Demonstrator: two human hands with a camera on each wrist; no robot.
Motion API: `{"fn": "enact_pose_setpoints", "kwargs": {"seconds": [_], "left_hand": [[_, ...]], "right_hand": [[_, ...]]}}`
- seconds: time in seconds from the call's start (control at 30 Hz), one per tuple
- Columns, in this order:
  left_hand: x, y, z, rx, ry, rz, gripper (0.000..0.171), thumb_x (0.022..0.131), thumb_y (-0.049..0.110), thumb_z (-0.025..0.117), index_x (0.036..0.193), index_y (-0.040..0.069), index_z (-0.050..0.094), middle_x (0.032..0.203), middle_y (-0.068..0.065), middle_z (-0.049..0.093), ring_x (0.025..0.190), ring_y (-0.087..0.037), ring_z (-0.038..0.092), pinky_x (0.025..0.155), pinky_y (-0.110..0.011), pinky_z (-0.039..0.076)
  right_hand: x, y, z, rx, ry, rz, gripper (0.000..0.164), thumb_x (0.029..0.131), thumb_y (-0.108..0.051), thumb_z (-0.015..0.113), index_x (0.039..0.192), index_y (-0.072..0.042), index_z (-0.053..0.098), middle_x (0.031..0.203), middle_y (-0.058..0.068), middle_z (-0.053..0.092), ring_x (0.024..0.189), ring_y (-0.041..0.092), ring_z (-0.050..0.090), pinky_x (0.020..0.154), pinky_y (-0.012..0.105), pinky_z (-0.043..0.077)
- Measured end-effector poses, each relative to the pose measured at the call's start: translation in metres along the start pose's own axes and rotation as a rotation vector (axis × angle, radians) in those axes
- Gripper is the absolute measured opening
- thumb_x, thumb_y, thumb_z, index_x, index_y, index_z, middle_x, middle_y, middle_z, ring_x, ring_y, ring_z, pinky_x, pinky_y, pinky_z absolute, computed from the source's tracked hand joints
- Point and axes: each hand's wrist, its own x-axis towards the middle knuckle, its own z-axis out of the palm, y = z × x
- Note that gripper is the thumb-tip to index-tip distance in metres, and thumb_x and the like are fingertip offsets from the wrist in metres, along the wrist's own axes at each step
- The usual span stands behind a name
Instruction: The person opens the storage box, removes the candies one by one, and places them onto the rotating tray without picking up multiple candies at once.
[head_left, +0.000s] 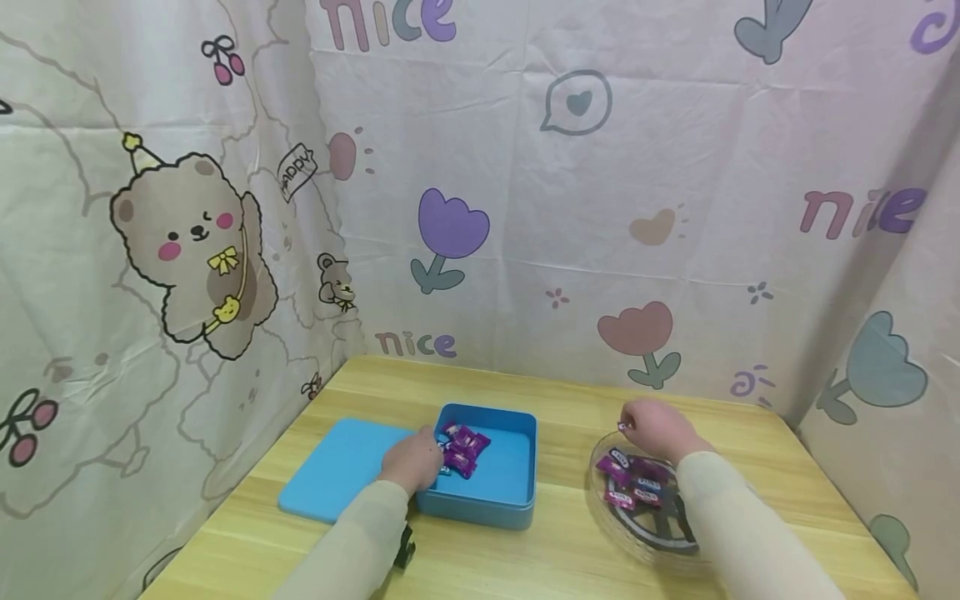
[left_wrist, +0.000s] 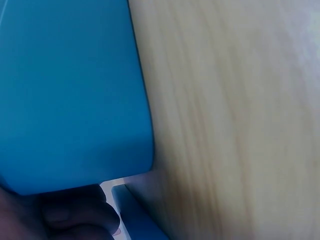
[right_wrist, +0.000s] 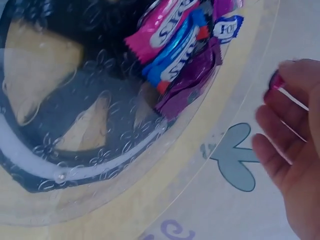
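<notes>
Though candies (head_left: 463, 450) lie in the blue box (head_left: 476, 510), the bowl (head_left: 617, 527) holds more — right hand (head_left: 660, 427) pinching one candy (head_left: 623, 426), left hand (head_left: 412, 460) too hidden to tell.

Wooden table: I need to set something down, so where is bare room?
The wooden table is bare between the blue box and clear dish, and behind the box. Inside the box, the right side is bare. Crowded: the box's left, with wrapped candies, the left hand and blue lid; and the dish, holding more candies below the right hand.
</notes>
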Motion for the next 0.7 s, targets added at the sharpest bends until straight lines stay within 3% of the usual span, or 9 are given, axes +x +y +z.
{"fn": "enact_pose_setpoints", "kwargs": {"seconds": [0.3,0.5,0.7], "left_hand": [[-0.001,-0.002,0.004,-0.012,0.008,-0.003,0.057,0.101,0.018,0.049,0.150,-0.007,0.039,0.143,-0.024,0.054,0.126,-0.041,0.055,0.095,-0.061,0.049],[-0.002,0.001,0.001,-0.011,0.015,0.002,0.055,0.100,0.017,0.049,0.150,-0.007,0.041,0.141,-0.024,0.056,0.123,-0.040,0.057,0.092,-0.060,0.051],[-0.003,0.001,-0.001,-0.023,0.017,-0.002,0.054,0.101,0.017,0.048,0.149,-0.006,0.042,0.140,-0.024,0.057,0.124,-0.041,0.056,0.094,-0.061,0.049]], "right_hand": [[-0.001,0.009,0.017,-0.037,-0.171,0.067,0.003,0.089,-0.016,0.073,0.087,-0.016,0.070,0.079,-0.005,0.064,0.071,0.015,0.058,0.072,0.045,0.054],[-0.001,0.006,0.020,-0.120,-0.171,0.045,0.011,0.090,-0.011,0.071,0.082,-0.019,0.069,0.075,-0.005,0.062,0.068,0.015,0.056,0.070,0.043,0.054],[-0.002,0.006,0.019,-0.138,-0.160,0.058,0.008,0.091,-0.014,0.071,0.084,-0.018,0.072,0.074,-0.005,0.064,0.069,0.015,0.058,0.072,0.044,0.055]]}}
